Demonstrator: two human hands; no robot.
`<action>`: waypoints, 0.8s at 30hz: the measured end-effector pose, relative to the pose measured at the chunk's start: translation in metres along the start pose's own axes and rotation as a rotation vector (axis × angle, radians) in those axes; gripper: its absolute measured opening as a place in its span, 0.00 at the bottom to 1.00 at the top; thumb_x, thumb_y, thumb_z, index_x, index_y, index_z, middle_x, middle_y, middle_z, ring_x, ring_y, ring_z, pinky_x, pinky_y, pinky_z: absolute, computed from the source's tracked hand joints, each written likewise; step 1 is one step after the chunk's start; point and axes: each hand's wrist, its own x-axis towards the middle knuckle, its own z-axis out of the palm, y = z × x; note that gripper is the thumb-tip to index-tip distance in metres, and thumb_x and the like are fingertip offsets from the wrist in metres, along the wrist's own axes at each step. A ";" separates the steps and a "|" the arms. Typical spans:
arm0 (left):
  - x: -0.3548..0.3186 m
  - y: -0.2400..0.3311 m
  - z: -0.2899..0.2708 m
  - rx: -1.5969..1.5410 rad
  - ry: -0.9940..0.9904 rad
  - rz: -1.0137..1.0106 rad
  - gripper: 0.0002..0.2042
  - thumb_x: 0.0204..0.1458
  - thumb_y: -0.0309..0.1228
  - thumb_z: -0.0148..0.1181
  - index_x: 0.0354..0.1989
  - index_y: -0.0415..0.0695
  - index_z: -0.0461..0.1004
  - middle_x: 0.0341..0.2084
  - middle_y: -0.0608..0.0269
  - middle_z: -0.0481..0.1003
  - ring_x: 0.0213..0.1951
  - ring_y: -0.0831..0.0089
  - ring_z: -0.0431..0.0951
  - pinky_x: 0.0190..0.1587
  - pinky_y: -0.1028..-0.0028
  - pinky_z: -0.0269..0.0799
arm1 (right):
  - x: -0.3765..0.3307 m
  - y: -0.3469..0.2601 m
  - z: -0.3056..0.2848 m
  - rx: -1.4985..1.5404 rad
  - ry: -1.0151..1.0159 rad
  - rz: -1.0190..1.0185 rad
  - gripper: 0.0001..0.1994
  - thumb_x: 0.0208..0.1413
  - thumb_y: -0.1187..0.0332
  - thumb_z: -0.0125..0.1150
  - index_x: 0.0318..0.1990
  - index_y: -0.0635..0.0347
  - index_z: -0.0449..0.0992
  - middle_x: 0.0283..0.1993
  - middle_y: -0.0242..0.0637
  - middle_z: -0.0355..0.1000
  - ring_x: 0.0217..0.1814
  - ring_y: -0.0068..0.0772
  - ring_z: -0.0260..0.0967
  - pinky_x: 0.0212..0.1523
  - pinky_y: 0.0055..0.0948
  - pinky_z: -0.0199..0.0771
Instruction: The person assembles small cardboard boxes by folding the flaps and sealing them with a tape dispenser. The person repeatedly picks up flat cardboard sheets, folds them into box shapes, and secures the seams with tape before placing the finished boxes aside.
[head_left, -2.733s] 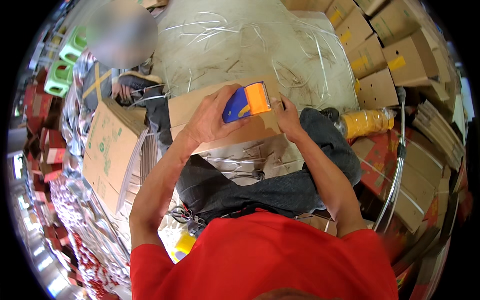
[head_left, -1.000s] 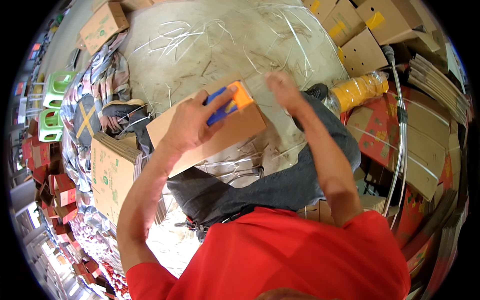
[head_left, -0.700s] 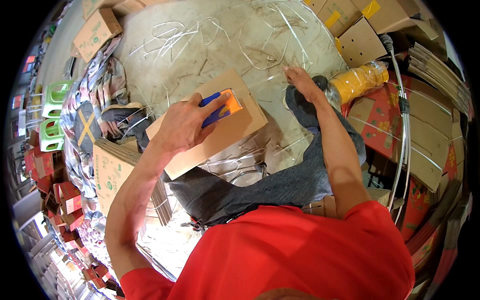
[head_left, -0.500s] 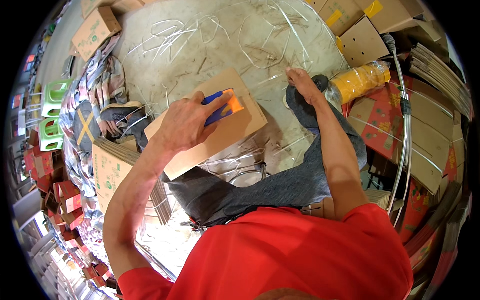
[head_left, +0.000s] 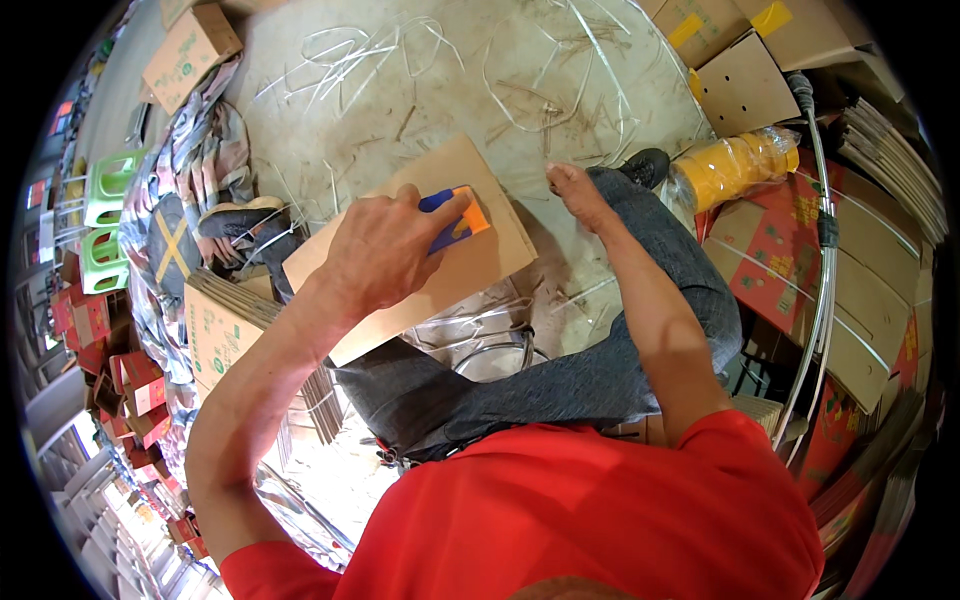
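Observation:
My left hand (head_left: 375, 250) is closed around a blue-and-orange hand tool (head_left: 455, 215), whose exact kind does not show, and presses it on the upper face of a brown cardboard box (head_left: 425, 285). The box lies tilted between my legs, partly covered by my hand and forearm. My right hand (head_left: 580, 195) is raised beyond the box's right side, apart from it, above my right leg. Its fingers are curled into a pinch or fist, and anything inside them is hidden.
Loose white strapping (head_left: 345, 65) and scraps litter the floor. Plastic-wrapped yellow rolls (head_left: 730, 170) lie right of my right foot. Red and brown flattened cartons (head_left: 765, 250) and a metal pole (head_left: 826, 270) stand at the right. Folded cardboard (head_left: 225, 330) and green stools (head_left: 105, 260) are leftward.
My right hand has moved left, closer to the box. My right leg now shows more beside it. The left hand and the tool have barely shifted on the box.

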 end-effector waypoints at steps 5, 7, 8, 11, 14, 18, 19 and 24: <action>0.005 0.000 0.000 0.009 -0.047 -0.005 0.27 0.59 0.41 0.64 0.68 0.55 0.68 0.29 0.50 0.75 0.28 0.52 0.81 0.31 0.58 0.75 | 0.001 0.024 0.039 0.001 -0.011 -0.080 0.17 0.73 0.53 0.53 0.36 0.55 0.75 0.32 0.19 0.64 0.35 0.16 0.59 0.40 0.24 0.65; 0.007 0.000 -0.001 0.013 -0.051 -0.001 0.27 0.60 0.42 0.63 0.68 0.55 0.68 0.29 0.50 0.75 0.28 0.52 0.81 0.31 0.58 0.75 | 0.001 0.029 0.060 -0.043 0.001 -0.121 0.18 0.74 0.53 0.52 0.36 0.56 0.75 0.32 0.20 0.65 0.36 0.17 0.60 0.39 0.26 0.66; 0.007 0.000 0.001 0.014 -0.055 -0.007 0.27 0.60 0.41 0.64 0.68 0.55 0.68 0.29 0.51 0.75 0.27 0.53 0.81 0.30 0.58 0.75 | 0.002 0.031 0.076 0.077 -0.002 -0.093 0.18 0.73 0.53 0.52 0.36 0.56 0.76 0.32 0.20 0.66 0.36 0.17 0.61 0.38 0.27 0.66; 0.011 0.000 0.000 0.029 -0.045 0.010 0.28 0.58 0.41 0.64 0.68 0.56 0.68 0.29 0.51 0.75 0.26 0.53 0.80 0.29 0.59 0.74 | 0.007 0.063 0.090 0.157 0.023 -0.035 0.19 0.73 0.53 0.53 0.37 0.59 0.77 0.33 0.24 0.70 0.36 0.21 0.64 0.38 0.30 0.69; 0.019 -0.001 -0.003 0.056 -0.013 0.059 0.29 0.57 0.40 0.66 0.68 0.56 0.68 0.29 0.52 0.75 0.25 0.54 0.80 0.29 0.59 0.74 | 0.015 0.099 0.070 -0.305 0.067 0.038 0.19 0.70 0.53 0.56 0.44 0.63 0.78 0.40 0.36 0.76 0.43 0.32 0.70 0.47 0.35 0.71; 0.016 -0.001 0.002 0.021 -0.007 0.052 0.30 0.54 0.39 0.69 0.66 0.56 0.68 0.29 0.52 0.74 0.25 0.55 0.80 0.28 0.60 0.74 | 0.027 0.053 0.054 -0.555 0.411 -0.019 0.23 0.70 0.53 0.55 0.56 0.67 0.75 0.55 0.49 0.78 0.56 0.43 0.74 0.60 0.39 0.71; 0.016 -0.003 0.004 0.010 -0.005 0.053 0.30 0.54 0.39 0.69 0.66 0.56 0.68 0.29 0.53 0.74 0.25 0.55 0.80 0.28 0.60 0.73 | 0.035 0.035 0.057 -0.519 0.593 -0.114 0.24 0.71 0.52 0.53 0.58 0.67 0.74 0.56 0.48 0.77 0.56 0.43 0.74 0.61 0.39 0.71; 0.013 -0.003 0.004 -0.001 -0.028 0.008 0.30 0.53 0.38 0.70 0.65 0.56 0.68 0.29 0.54 0.74 0.25 0.57 0.80 0.28 0.60 0.73 | 0.037 -0.104 0.092 0.179 -0.003 -0.371 0.31 0.76 0.49 0.41 0.73 0.65 0.63 0.75 0.46 0.63 0.78 0.39 0.57 0.77 0.35 0.52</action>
